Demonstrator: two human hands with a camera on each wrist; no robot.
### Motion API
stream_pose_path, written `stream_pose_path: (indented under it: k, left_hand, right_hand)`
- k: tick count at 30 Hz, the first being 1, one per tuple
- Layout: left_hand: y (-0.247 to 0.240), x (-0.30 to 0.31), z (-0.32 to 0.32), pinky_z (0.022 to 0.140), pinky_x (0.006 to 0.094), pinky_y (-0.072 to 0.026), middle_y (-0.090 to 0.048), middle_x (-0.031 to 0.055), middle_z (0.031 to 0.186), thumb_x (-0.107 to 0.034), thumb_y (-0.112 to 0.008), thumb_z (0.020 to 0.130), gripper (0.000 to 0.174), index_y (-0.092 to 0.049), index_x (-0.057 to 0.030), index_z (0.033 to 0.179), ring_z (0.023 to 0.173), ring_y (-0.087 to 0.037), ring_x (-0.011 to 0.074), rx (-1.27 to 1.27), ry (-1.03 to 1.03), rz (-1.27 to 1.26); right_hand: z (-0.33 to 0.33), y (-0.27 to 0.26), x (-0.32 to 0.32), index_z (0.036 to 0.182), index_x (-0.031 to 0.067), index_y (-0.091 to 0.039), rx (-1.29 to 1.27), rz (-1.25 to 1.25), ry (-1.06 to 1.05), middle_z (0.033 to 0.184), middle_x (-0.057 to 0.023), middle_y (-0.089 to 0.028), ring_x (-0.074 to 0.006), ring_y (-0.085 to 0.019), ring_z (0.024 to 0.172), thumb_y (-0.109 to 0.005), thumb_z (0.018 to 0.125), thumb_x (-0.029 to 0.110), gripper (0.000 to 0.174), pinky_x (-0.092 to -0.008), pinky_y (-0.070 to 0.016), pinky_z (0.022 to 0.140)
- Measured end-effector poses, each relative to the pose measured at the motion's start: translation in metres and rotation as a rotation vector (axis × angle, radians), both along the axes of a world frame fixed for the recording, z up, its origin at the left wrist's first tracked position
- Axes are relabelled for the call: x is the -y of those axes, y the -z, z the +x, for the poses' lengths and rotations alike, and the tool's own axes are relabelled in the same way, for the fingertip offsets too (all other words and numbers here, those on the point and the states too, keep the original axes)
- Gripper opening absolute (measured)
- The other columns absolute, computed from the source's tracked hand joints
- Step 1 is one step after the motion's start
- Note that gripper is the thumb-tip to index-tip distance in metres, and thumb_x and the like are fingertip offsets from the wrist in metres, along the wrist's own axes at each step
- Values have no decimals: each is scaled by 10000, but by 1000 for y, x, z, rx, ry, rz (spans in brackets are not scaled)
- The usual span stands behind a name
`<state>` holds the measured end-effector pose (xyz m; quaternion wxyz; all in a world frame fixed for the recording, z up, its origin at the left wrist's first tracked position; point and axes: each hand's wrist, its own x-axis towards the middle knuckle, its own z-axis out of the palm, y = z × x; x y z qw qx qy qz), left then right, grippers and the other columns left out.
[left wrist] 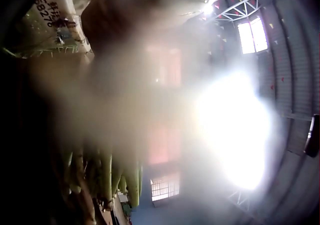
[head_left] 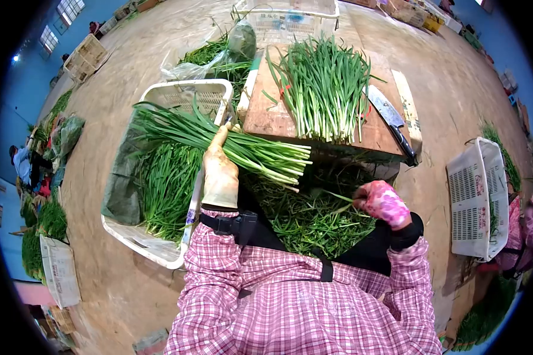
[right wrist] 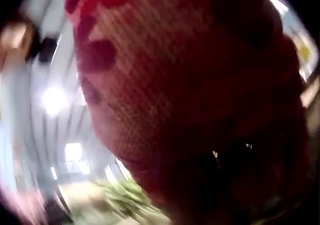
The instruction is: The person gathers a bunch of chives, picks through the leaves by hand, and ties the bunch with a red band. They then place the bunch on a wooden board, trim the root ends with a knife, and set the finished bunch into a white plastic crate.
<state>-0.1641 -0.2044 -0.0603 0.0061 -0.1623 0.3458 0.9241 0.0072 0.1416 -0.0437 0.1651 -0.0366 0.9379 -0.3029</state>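
Note:
In the head view my left hand [head_left: 221, 174], in a pale stained glove, grips a bunch of garlic chives [head_left: 263, 155]. The leaves spread left over a white crate [head_left: 143, 245]; the pale cut ends point right. My right hand [head_left: 385, 202], in a pink patterned glove, pinches a thin green leaf [head_left: 339, 196] over a heap of loose trimmings [head_left: 320, 231] at my lap. Pale stalk ends [left wrist: 107, 182] show low in the blurred left wrist view. The glove [right wrist: 165, 85] fills most of the right wrist view, hiding the fingertips.
A wooden board [head_left: 259, 121] ahead bears another pile of chives [head_left: 323, 89], red ties and a knife [head_left: 391, 118] at its right side. More chives [head_left: 169, 183] lie in the left crate. Behind it stands a plastic-lined container of greens [head_left: 204, 56]. Another white crate [head_left: 471, 201] stands far right.

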Motion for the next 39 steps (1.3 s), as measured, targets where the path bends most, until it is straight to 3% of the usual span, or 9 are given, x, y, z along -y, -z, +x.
stream_pose_path:
  k: [1, 2, 4, 8, 11, 25, 28, 29, 39]
  left_hand:
    - [1, 3, 0, 829, 347, -555, -707, 61, 945, -145, -691, 923, 142, -685, -46, 1025, 847, -679, 195, -4, 11, 11]
    - [1, 2, -2, 831, 349, -554, -707, 61, 949, -149, -689, 925, 144, -686, -47, 1025, 848, -678, 194, -10, 29, 23]
    - [-1, -7, -1, 832, 359, -552, -702, 64, 960, -171, -687, 927, 154, -690, -50, 1022, 853, -672, 202, 1, 9, -7]
    - [-10, -20, 4, 842, 376, -548, -697, 69, 1006, -200, -698, 926, 211, -684, -40, 1062, 883, -667, 220, 4, -13, -33]
    - [-17, -9, -2, 886, 409, -541, -696, 88, 1051, -254, -668, 954, 288, -647, -27, 1130, 915, -670, 252, -21, -46, -30]
    - [22, 7, -17, 876, 380, -538, -690, 106, 1125, -317, -644, 963, 355, -646, -56, 1204, 946, -664, 240, -37, 17, -256]
    - [-21, -22, -2, 806, 356, -559, -692, 97, 1106, -305, -653, 955, 323, -670, -81, 1186, 927, -667, 210, 253, -120, 12]
    - [-6, -26, -7, 431, 281, -380, -624, -34, 750, -453, -673, 928, 326, -683, -129, 960, 484, -455, 111, 219, -72, 1]
    - [-9, -14, -24, 851, 346, -533, -706, 104, 1102, -438, -614, 966, 465, -645, -29, 1185, 893, -674, 228, 79, -36, 129]
  right_hand:
    - [-7, 0, 7, 976, 70, -759, 14, 565, -41, 823, -138, -720, -237, -702, 732, -665, 884, 229, 206, -358, -548, 700]
    - [-6, -2, 16, 991, 60, -756, -256, 530, 3, 859, -133, -726, -222, -704, 781, -631, 923, 316, 292, -345, -548, 748]
    - [-16, -26, 54, 978, 23, -749, -122, -248, 325, 824, -96, -718, -214, -678, 781, -697, 903, 388, 376, -349, -525, 735]
    - [-44, -4, 91, 916, -23, -728, 19, -676, 438, 684, -50, -665, -96, -601, 608, -720, 907, 212, 235, -281, -464, 570]
    - [-40, 7, 74, 937, -8, -749, -139, -471, 586, 731, -53, -697, -100, -606, 598, -699, 916, 146, 164, -257, -454, 527]
    - [-32, 37, 80, 1057, -22, -685, -17, -1197, 561, 746, -57, -680, -79, -576, 571, -636, 978, 151, 197, -209, -436, 506]
    - [-50, 30, 128, 1101, 4, -691, 31, -1004, 485, 821, -35, -703, -75, -559, 608, -659, 969, 190, 230, -213, -429, 554]
    - [-68, 73, 136, 1072, 9, -700, -210, -984, 339, 812, -23, -696, -74, -555, 609, -673, 959, 196, 221, -219, -424, 556]
    - [-15, 20, 95, 934, -42, -661, 114, -1462, 261, 750, -82, -639, -117, -591, 628, -640, 943, 184, 227, -248, -474, 571]
